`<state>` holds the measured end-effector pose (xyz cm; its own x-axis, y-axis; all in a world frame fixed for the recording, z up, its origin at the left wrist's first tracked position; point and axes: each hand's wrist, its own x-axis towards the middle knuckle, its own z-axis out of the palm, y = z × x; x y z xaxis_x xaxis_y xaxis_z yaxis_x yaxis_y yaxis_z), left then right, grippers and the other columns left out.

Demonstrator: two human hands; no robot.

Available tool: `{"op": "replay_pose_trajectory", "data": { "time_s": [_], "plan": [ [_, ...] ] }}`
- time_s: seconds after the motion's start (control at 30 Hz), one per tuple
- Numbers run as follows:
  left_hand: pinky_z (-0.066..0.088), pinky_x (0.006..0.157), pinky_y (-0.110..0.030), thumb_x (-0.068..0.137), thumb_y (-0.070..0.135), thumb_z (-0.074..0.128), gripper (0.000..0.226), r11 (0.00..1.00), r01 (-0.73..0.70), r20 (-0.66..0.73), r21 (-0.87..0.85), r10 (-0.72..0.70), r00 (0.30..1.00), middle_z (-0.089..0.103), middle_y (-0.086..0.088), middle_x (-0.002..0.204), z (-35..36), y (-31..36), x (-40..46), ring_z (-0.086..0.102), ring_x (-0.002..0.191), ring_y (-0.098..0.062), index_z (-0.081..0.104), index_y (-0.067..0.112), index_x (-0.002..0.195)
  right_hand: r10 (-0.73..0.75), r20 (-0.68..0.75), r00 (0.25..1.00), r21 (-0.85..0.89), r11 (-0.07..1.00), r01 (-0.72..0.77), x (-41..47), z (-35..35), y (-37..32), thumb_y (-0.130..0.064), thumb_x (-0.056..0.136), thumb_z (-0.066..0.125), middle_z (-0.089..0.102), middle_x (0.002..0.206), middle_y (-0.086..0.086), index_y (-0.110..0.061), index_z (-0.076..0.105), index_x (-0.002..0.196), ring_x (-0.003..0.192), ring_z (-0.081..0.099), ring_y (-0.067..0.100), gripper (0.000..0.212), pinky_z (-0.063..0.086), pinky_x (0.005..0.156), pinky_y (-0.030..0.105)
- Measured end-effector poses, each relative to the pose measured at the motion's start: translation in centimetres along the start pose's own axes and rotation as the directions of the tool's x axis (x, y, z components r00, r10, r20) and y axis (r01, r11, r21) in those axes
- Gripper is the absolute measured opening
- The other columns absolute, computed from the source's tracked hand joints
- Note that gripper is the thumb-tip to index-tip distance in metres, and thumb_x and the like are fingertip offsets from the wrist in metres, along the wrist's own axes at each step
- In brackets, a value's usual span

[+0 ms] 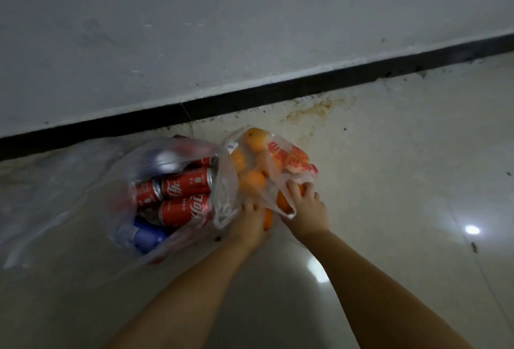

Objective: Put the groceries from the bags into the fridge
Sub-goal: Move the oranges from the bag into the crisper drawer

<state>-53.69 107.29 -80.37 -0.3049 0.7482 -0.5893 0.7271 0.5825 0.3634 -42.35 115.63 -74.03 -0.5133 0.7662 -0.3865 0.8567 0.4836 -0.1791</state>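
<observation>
Still unpacking: reaching both hands into the orange bag (281,159), left hand (251,219) and right hand (304,205) fingers closing on oranges (254,181); next, lifting fruit clear toward the fridge.

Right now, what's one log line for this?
left hand: in orange bag | right hand: on orange | cans bag: untouched

Left hand's fingers (248,205) hidden under bag (274,179).

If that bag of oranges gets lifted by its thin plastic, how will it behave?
The orange bag looks like thin, floppy film, so it would probably sag and stretch. It holds several oranges, so it is likely heavy for such plastic. The fruit is round and could roll out near the right hand and left hand.
</observation>
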Motion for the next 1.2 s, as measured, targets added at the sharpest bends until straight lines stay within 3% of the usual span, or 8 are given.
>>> {"op": "replay_pose_trajectory", "data": {
  "time_s": [0.07,0.17,0.3,0.47,0.67,0.8,0.9,1.2],
  "plan": [
    [0.04,0.103,-0.038,0.081,0.026,0.065,0.071,0.995,0.033,-0.018,-0.092,-0.034,0.999,0.025,-0.013,0.146,-0.5,0.6,-3.1,0.038,0.128,-0.032,0.03,0.018,0.142,0.044,0.021,0.999,0.192,0.98,-0.048,-1.8,1.2,0.2,-0.036,0.078,0.069,0.045,0.125,0.015,-0.019,0.042,0.133,0.105,0.054,0.037,0.063,0.051,0.083,0.043],
    [0.042,0.099,-0.037,0.079,0.027,0.067,0.072,0.989,0.058,0.081,-0.136,-0.048,0.996,0.027,-0.01,0.141,-2.3,2.3,-8.6,0.036,0.128,-0.031,0.031,0.021,0.141,0.128,0.103,0.986,0.342,0.927,-0.156,-6.4,-0.7,1.0,-0.034,0.078,0.072,0.038,0.131,0.014,-0.019,0.038,0.137,0.114,0.048,0.035,0.069,0.049,0.088,0.041],
    [0.042,0.1,-0.04,0.079,0.025,0.067,0.071,0.982,0.051,0.114,-0.182,-0.031,0.993,0.028,-0.01,0.139,-5.9,4.9,-15.1,0.034,0.128,-0.031,0.031,0.021,0.141,0.171,0.2,0.965,0.338,0.912,-0.232,-11.9,-5.4,1.1,-0.035,0.081,0.069,0.031,0.138,0.012,-0.022,0.031,0.14,0.121,0.043,0.033,0.071,0.046,0.094,0.039],
    [0.043,0.1,-0.044,0.079,0.026,0.067,0.072,0.989,0.019,0.095,-0.147,-0.005,0.996,0.026,-0.01,0.14,-14.3,9.4,-22.2,0.033,0.128,-0.032,0.03,0.023,0.141,0.166,0.199,0.966,0.346,0.91,-0.228,-18.1,-15.9,-0.7,-0.038,0.083,0.067,0.03,0.138,0.009,-0.027,0.028,0.139,0.122,0.043,0.03,0.07,0.048,0.093,0.038],
    [0.048,0.09,-0.042,0.079,0.026,0.064,0.069,0.995,-0.103,-0.038,-0.017,0.102,0.994,0.027,-0.011,0.139,-27.2,16.3,-30.1,0.042,0.12,-0.035,0.03,0.025,0.139,0.19,0.124,0.974,0.359,0.907,-0.222,-24.6,-31.4,-2.0,-0.04,0.083,0.066,0.031,0.138,0.008,-0.028,0.028,0.139,0.12,0.044,0.029,0.068,0.049,0.089,0.037],
    [0.043,0.098,-0.051,0.075,0.036,0.061,0.074,0.967,-0.233,-0.053,0.105,0.24,0.969,0.024,-0.011,0.141,-34.0,21.1,-32.8,0.038,0.126,-0.038,0.024,0.032,0.139,0.26,0.018,0.966,0.364,0.898,-0.248,-27.8,-40.6,-1.4,-0.039,0.082,0.067,0.031,0.138,0.009,-0.027,0.03,0.139,0.12,0.044,0.03,0.069,0.049,0.091,0.039],
    [0.043,0.099,-0.044,0.08,0.036,0.062,0.069,0.93,-0.333,-0.05,0.155,0.344,0.938,0.029,-0.008,0.137,-38.5,25.4,-35.3,0.039,0.125,-0.032,0.029,0.031,0.14,0.339,-0.066,0.938,0.372,0.881,-0.292,-30.5,-45.9,-0.6,-0.039,0.083,0.067,0.029,0.138,0.008,-0.028,0.028,0.14,0.121,0.043,0.03,0.07,0.049,0.092,0.04],
    [0.047,0.097,-0.043,0.083,0.029,0.064,0.068,0.718,-0.653,-0.044,0.241,0.68,0.732,0.028,-0.009,0.139,-47.7,34.9,-43.1,0.038,0.124,-0.031,0.029,0.024,0.141,0.57,-0.31,0.761,0.516,0.773,-0.369,-40.8,-55.3,-1.1,-0.039,0.081,0.069,0.03,0.137,0.008,-0.028,0.028,0.139,0.116,0.045,0.029,0.071,0.054,0.084,0.042]
  ]
}}
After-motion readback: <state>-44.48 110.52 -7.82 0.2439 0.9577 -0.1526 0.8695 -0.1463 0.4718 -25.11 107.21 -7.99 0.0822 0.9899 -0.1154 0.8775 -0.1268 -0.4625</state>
